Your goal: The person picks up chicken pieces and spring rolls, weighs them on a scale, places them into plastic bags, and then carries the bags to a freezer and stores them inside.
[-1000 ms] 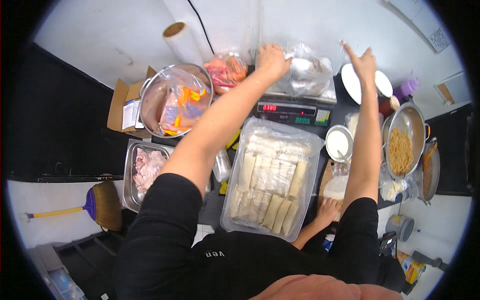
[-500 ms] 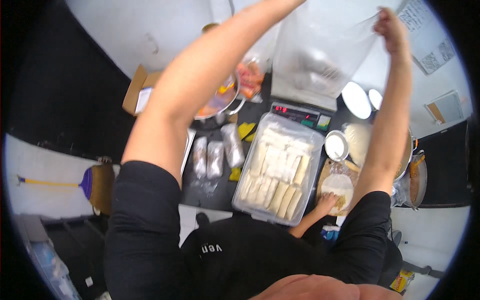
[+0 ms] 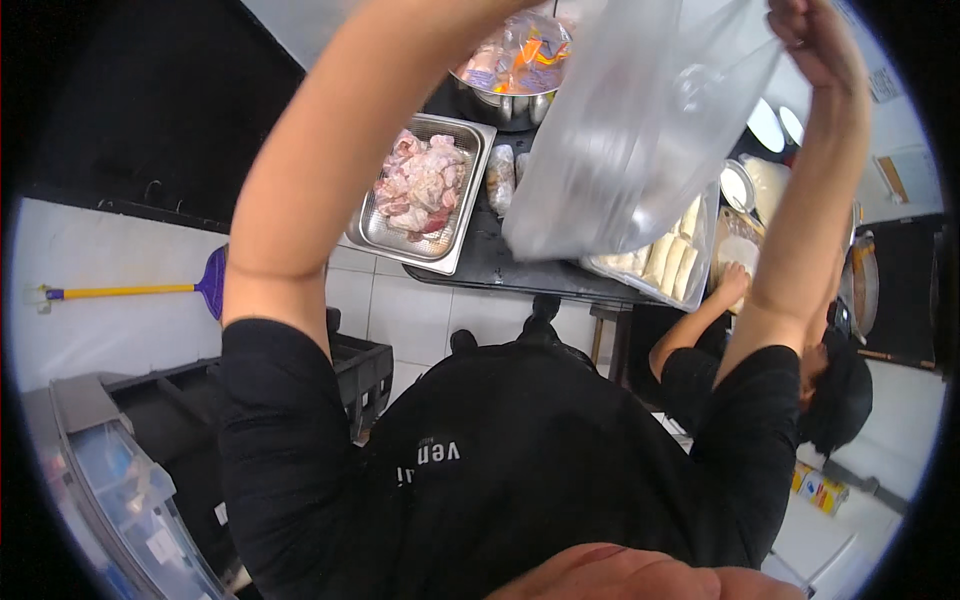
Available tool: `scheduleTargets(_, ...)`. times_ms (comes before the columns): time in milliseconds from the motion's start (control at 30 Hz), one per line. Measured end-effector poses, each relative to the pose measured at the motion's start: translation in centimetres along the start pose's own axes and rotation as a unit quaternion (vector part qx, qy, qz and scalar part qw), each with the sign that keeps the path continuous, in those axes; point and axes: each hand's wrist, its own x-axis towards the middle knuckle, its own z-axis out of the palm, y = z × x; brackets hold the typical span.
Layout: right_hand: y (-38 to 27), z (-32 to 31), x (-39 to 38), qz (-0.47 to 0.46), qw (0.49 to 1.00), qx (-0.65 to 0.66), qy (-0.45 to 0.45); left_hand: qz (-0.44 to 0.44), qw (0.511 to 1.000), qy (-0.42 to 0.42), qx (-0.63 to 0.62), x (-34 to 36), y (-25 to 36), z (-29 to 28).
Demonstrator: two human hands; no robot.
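Note:
My left forearm point(image 3: 330, 170) rises to the upper edge, with the hand out of frame. My right hand point(image 3: 815, 42) is closed on the top of a large translucent plastic bag point(image 3: 620, 140), raised high at the upper right. The bag hangs over the black table and partly hides a plastic tray of pale rolls point(image 3: 676, 268). Left of the bag are wrapped rolls point(image 3: 500, 178), a steel pan of raw meat point(image 3: 420, 180) and a pot with packaged food point(image 3: 510, 55).
A co-worker point(image 3: 835, 390) in black reaches to a wooden board point(image 3: 738, 250) at right. A black crate point(image 3: 360, 360) and plastic drawers point(image 3: 120, 480) stand lower left. A broom point(image 3: 130, 292) lies against the left wall. A bowl point(image 3: 736, 186) sits behind the board.
The bag has been lifted off the scale area and now hangs nearer my body. Both my arms rose. The view shifted, bringing the meat pan and co-worker's head into sight.

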Motion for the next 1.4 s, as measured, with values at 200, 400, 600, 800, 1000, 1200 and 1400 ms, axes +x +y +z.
scheduleTargets(200, 9.9, 0.7, -6.3, 0.087, 0.985, -0.133, 0.063, -0.091, 0.96, -0.139, -0.224, -10.7, -0.9, -3.5)
scheduleTargets(400, 16.1, 6.0, -10.0, 0.138, 0.962, -0.227, 0.064, -0.199, 0.946, -0.143, -0.211, -18.8, -4.8, -4.5)
scheduleTargets(600, 21.2, 3.1, -11.2, 0.162, 0.961, -0.201, 0.095, -0.292, 0.945, -0.099, -0.112, -22.8, -7.3, -5.2)
scheduleTargets(800, 21.3, 2.9, -11.8, 0.152, 0.924, -0.351, 0.003, -0.264, 0.942, -0.195, 0.075, -22.1, -8.9, -6.6)
scheduleTargets(1000, 23.3, 1.5, -11.4, 0.098, 0.933, -0.329, 0.107, -0.082, 0.927, -0.294, 0.22, -20.4, -9.4, -8.4)
scheduleTargets(1200, 23.9, 5.2, -11.8, 0.027, 0.939, -0.295, -0.173, -0.133, 0.963, -0.169, 0.162, -18.0, -12.7, -3.2)
scheduleTargets(1400, 23.8, 5.3, -9.2, 0.017, 0.877, -0.451, -0.162, -0.182, 0.976, -0.089, 0.081, -18.6, -14.6, -5.4)
